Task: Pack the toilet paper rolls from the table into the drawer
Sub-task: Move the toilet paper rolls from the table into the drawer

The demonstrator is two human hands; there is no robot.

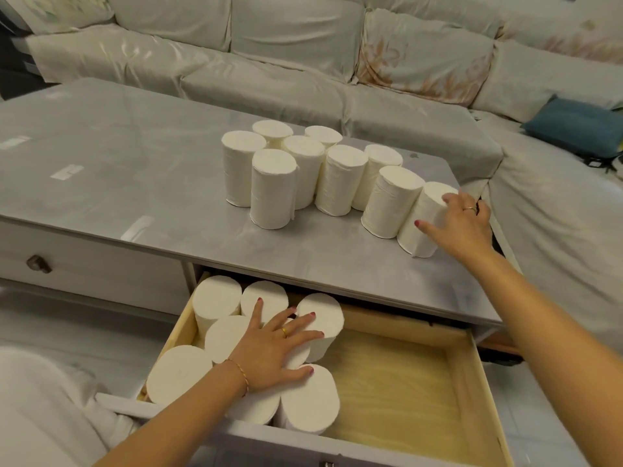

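Note:
Several white toilet paper rolls (273, 188) stand upright in a cluster on the grey table (135, 183). My right hand (462, 224) wraps around the rightmost roll (421, 227) near the table's right edge. Below the table, the wooden drawer (404, 379) is pulled out. Several rolls (178, 374) stand upright in its left half. My left hand (273, 348) lies flat with spread fingers on top of those rolls, covering one in the middle. The drawer's right half shows bare wood.
A light covered sofa (269, 62) runs behind and to the right of the table, with a blue cushion (573, 126) on it. A shut drawer with a dark knob (38, 263) sits to the left of the pulled-out one.

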